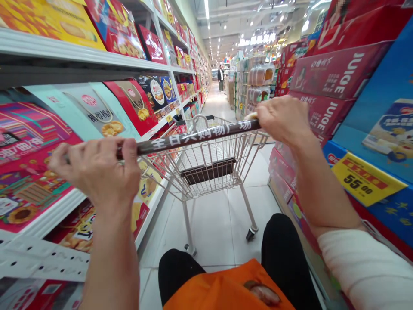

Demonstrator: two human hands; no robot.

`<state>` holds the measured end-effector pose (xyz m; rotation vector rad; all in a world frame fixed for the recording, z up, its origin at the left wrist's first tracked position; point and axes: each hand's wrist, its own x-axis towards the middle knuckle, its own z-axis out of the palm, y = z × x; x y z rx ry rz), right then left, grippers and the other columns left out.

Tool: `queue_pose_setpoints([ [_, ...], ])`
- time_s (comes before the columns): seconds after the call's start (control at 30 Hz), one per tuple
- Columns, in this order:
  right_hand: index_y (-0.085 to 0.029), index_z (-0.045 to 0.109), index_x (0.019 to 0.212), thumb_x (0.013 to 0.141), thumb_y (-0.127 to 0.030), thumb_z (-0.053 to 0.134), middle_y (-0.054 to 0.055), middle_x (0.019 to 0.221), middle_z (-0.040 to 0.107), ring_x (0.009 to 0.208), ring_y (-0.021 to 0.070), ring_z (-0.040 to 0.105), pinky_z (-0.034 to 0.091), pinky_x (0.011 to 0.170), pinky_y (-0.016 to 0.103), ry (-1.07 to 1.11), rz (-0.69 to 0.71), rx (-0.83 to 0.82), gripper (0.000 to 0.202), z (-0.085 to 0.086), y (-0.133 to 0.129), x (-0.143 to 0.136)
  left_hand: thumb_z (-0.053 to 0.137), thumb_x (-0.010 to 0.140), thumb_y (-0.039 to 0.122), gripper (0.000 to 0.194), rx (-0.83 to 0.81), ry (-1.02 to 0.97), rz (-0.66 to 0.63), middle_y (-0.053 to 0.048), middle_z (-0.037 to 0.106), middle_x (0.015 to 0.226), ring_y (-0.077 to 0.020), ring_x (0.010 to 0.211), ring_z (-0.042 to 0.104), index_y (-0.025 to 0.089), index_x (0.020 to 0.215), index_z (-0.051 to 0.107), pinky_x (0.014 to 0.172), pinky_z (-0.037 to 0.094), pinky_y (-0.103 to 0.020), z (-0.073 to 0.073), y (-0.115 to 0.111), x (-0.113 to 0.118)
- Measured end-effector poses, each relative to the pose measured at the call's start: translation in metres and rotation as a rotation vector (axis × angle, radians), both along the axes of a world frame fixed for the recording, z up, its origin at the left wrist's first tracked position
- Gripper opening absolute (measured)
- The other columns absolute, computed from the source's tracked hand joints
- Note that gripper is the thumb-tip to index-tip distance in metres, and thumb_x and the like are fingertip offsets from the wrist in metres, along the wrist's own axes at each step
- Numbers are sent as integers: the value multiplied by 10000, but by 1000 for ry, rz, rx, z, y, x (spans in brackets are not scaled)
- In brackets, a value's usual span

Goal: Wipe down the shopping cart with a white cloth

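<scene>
A wire shopping cart (209, 161) stands in front of me, its dark handlebar (200, 137) printed with white characters. My left hand (101, 165) is wrapped round the left end of that bar, close to the shelf. Round the right end my right hand (285, 116) is closed, knuckles up, beside stacked boxes. The bar slants up toward the right. Through the wires, no goods can be made out in the basket. Two rear wheels show on the pale floor tiles.
On the left run white shelves (155, 64) filled with gift boxes. At right rise red boxes (325, 77) and a blue display with a yellow price tag (368, 178). Farther down the aisle (216, 92), a person (220, 77) stands near stacked goods (254, 82).
</scene>
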<state>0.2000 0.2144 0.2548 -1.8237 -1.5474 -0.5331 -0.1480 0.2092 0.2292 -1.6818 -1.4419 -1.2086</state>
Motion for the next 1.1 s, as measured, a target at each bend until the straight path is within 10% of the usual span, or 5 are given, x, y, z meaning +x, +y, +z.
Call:
queue_pose_setpoints([
  [0.13, -156, 800, 976, 921, -246, 409, 135, 983, 771, 1022, 277, 672, 414, 807, 451, 145, -166, 61, 405, -10, 5, 14, 266, 923, 727, 607, -80, -23, 36, -153, 677, 897, -408, 1109, 536, 223, 766, 566, 1033, 306, -668, 3, 0, -26],
  [0.47, -191, 647, 936, 1006, -308, 444, 68, 951, 664, 1080, 270, 578, 419, 992, 500, -40, 299, 344, 245, -28, -2, -166, 289, 938, 716, 562, -11, -115, -29, -131, 653, 876, -377, 1085, 508, 227, 705, 437, 1018, 268, -665, -2, -3, 21],
  [0.67, -240, 685, 925, 1027, -401, 365, 38, 921, 715, 958, 226, 588, 422, 892, 416, -127, 308, 385, 373, -41, 19, -54, 273, 932, 720, 574, -100, -41, -2, -142, 664, 856, -388, 1081, 525, 239, 736, 517, 1014, 302, -631, 2, -6, 15],
  [0.87, -273, 713, 798, 992, -544, 227, 117, 815, 724, 850, 238, 570, 417, 836, 426, 48, 84, 994, 590, -80, 74, 56, 349, 922, 700, 508, -68, -33, -49, -119, 640, 834, -367, 1041, 530, 244, 716, 437, 969, 319, -615, 2, -5, 21],
  [1.1, -261, 698, 1154, 999, -490, 276, 66, 1172, 684, 1280, 292, 577, 394, 1073, 566, 96, 208, 910, 505, -95, 68, -133, 374, 962, 659, 474, -49, -64, -179, -93, 674, 842, -327, 1022, 556, 269, 732, 514, 1030, 321, -605, -1, -10, 51],
])
